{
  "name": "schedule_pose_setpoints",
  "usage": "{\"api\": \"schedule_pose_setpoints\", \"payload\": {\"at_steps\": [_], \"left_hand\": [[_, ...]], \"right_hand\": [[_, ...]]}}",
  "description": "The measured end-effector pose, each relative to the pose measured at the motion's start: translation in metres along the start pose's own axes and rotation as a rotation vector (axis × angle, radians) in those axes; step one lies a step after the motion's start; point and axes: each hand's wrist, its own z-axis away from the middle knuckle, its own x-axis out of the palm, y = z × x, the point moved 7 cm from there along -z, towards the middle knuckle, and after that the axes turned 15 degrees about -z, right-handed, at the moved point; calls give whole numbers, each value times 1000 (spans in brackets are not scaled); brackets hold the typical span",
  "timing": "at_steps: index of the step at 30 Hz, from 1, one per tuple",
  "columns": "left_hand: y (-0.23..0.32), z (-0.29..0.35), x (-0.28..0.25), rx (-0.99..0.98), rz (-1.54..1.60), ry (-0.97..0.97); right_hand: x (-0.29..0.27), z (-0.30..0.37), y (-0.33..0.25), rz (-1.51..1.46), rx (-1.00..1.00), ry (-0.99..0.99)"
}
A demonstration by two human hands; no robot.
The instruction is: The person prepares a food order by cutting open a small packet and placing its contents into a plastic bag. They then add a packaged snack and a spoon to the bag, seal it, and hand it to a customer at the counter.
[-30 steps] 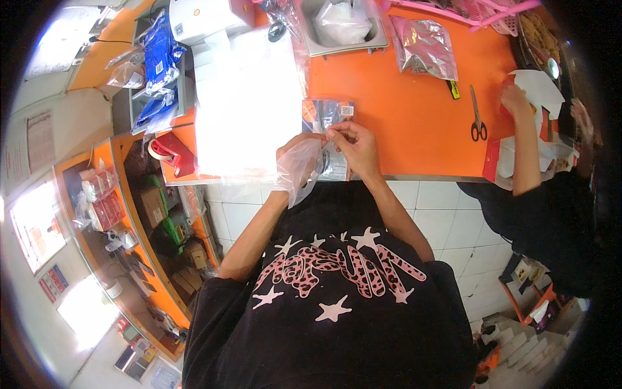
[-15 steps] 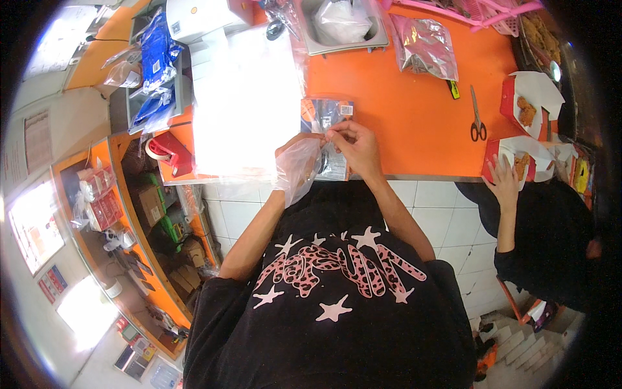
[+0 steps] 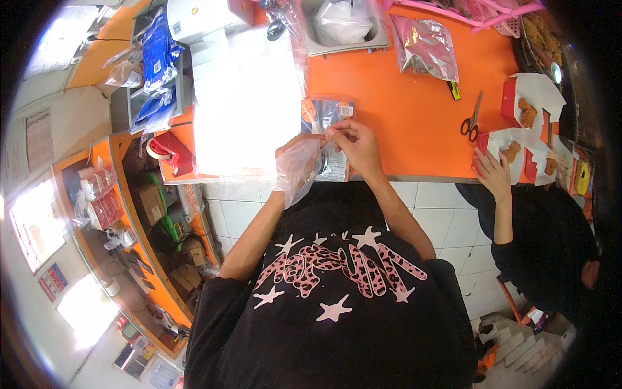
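Loose clear plastic, looking like a disposable glove (image 3: 299, 172), covers much of my left hand (image 3: 291, 154). That hand's fingers are bent and point toward my right hand. My right hand (image 3: 355, 144) is bare, its thumb and forefinger pinched at the left hand's fingertips, where they seem to hold the plastic's end. Exactly what sits between the fingertips is too small to make out. Beneath both hands a blue and orange printed plastic packet (image 3: 337, 109) lies at the table's near edge. White sheets (image 3: 249, 110), brightly lit, spread out to the left of my hands.
On the right, a co-worker's hand (image 3: 494, 174) touches a red and white box (image 3: 495, 139) holding fried food. Another such box (image 3: 512, 97) stands behind it. Scissors (image 3: 472, 123) lie close by on the orange table (image 3: 414, 123). A metal tub (image 3: 343, 45) and red tape dispenser (image 3: 172, 154) stand around.
The co-worker's hand and the near food box have shifted left, and the scissors have turned and slid slightly left. My own hands have hardly moved.
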Motion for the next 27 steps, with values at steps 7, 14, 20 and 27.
{"api": "schedule_pose_setpoints", "payload": {"at_steps": [7,14,20,27], "left_hand": [[4,0,-1,-12,17,-3],[3,0,-2,-10,5,0],[3,-2,-1,-25,-71,-49],[10,-4,0,326,-466,-1]], "right_hand": [[-1,2,4,-12,33,-28],[0,0,1,24,36,-44],[1,-5,1,113,49,-125],[6,-9,-1,77,76,-268]]}}
